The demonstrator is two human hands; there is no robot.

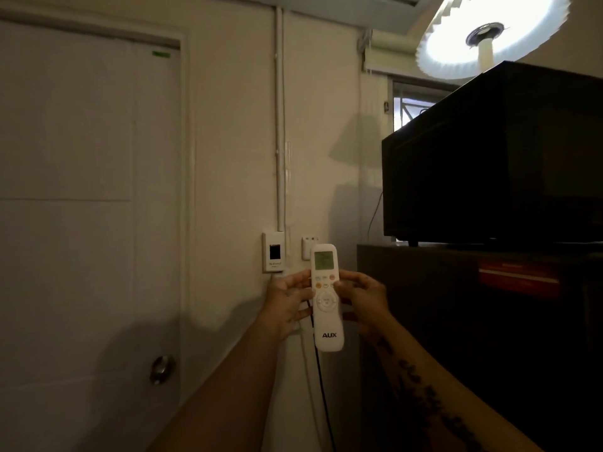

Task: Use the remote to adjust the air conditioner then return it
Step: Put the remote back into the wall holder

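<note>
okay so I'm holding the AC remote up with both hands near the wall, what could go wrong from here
Two likely risks:
1. The remote is held upright by the left hand and right hand near its middle only; a loose pinch could let it slip and fall.
2. The room is dim and the buttons look small, so the right thumb may press the wrong one.

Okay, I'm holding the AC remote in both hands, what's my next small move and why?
Probably press a button with the right hand: the remote is upright, screen facing you, steadied by the left hand, and the right thumb already rests by the upper buttons.
</note>
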